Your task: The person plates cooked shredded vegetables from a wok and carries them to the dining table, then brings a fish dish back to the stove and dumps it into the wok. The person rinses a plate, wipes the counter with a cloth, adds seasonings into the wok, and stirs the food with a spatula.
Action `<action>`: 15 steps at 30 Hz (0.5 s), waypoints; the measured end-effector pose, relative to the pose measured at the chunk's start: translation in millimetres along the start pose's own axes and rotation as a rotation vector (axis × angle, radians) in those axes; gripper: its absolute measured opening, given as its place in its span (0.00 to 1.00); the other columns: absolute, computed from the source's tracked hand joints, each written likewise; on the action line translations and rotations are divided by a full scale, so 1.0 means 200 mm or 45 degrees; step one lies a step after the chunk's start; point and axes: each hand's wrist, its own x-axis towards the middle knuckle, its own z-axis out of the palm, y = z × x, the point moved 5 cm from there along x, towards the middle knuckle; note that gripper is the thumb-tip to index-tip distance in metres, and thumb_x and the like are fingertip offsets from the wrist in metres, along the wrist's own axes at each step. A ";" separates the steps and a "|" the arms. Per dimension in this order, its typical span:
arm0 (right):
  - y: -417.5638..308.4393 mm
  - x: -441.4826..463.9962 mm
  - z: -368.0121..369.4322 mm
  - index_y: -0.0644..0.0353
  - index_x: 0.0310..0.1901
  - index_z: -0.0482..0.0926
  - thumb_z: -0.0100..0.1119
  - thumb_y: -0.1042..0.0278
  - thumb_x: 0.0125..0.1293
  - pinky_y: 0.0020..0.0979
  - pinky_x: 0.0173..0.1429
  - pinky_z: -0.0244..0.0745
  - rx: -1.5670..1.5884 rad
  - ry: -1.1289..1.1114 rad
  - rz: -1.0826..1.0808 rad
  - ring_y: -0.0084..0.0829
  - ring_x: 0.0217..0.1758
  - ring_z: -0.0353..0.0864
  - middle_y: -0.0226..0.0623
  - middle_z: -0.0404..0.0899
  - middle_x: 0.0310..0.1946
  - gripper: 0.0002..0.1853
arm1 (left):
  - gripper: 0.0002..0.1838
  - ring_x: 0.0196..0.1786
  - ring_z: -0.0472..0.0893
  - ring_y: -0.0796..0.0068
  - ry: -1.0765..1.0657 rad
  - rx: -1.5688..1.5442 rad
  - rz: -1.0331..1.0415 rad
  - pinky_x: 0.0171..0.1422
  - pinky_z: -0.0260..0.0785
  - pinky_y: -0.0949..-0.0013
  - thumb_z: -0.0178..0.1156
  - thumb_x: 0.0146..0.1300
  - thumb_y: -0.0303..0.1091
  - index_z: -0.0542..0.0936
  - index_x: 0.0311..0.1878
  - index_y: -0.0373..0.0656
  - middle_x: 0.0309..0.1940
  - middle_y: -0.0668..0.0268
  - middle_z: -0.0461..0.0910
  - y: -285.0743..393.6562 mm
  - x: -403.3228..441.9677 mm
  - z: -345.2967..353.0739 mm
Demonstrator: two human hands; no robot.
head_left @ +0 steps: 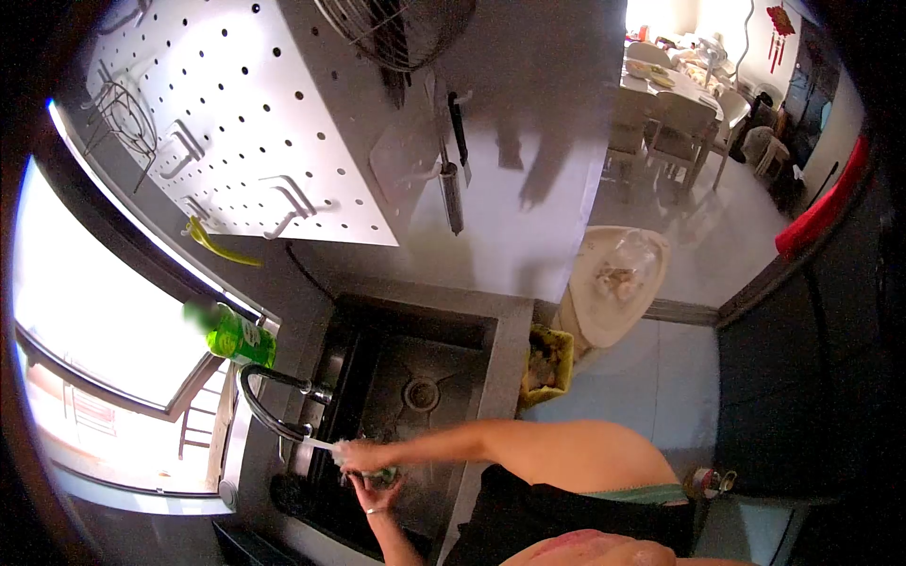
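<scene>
No text can be read: the label (251,332) on the green bottle (226,338) beside the window (113,283) is too small and blurred to make out, and any character on the red ornament (780,23) hanging at upper right is illegible

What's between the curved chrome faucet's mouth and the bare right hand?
A thin, whitish stream, apparently running water, spans the stretch from the faucet toward the right hand, as the head view shows.
</scene>
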 end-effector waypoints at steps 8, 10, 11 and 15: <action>-0.22 -0.10 -0.22 0.63 0.35 0.69 0.56 0.55 0.55 0.45 0.36 0.72 -0.228 -0.418 0.451 0.47 0.37 0.77 0.50 0.76 0.31 0.18 | 0.14 0.54 0.71 0.61 -0.406 0.053 0.398 0.60 0.61 0.46 0.47 0.66 0.39 0.75 0.47 0.42 0.47 0.59 0.74 0.11 0.16 0.09; -0.06 -0.09 -0.24 0.67 0.37 0.68 0.64 0.63 0.43 0.42 0.36 0.70 0.108 -0.053 0.625 0.43 0.36 0.76 0.51 0.74 0.35 0.22 | 0.17 0.57 0.69 0.60 -0.628 -0.228 0.178 0.61 0.62 0.50 0.45 0.68 0.39 0.70 0.55 0.40 0.52 0.58 0.71 0.07 0.25 -0.07; 0.01 -0.05 -0.23 0.67 0.37 0.68 0.64 0.68 0.39 0.40 0.38 0.68 0.052 -0.003 0.251 0.40 0.34 0.73 0.47 0.71 0.31 0.23 | 0.21 0.60 0.67 0.59 -0.189 -0.177 0.242 0.63 0.60 0.49 0.43 0.69 0.41 0.64 0.60 0.41 0.57 0.57 0.67 0.03 0.10 0.03; -0.27 -0.07 -0.29 0.62 0.36 0.72 0.59 0.74 0.50 0.32 0.41 0.72 0.101 -0.255 -0.101 0.33 0.36 0.76 0.38 0.75 0.32 0.10 | 0.33 0.68 0.54 0.49 -0.225 -0.161 0.005 0.71 0.43 0.45 0.40 0.66 0.57 0.59 0.65 0.42 0.67 0.56 0.54 -0.11 -0.13 0.19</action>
